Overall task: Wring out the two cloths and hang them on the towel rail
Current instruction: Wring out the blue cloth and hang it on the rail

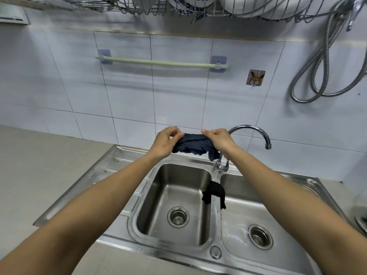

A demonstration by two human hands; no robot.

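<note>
Left hand [165, 142] and right hand [218, 140] each pinch an end of the dark blue terry cloth [193, 146], looks wrung, so next it goes up to the pale green towel rail [158, 62] at 12 o'clock, black cloth [215, 192] waiting on the steel sink divider [215, 219].

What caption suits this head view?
Both hands, left and right, hold a dark blue cloth above the steel double sink; pale green towel rail bare.

A dark blue cloth [193, 144], bunched and crumpled, is held up above the sink. A second, black cloth [215, 192] drapes over the divider between the basins. The pale green towel rail [160, 62] on the tiled wall is bare.
</note>
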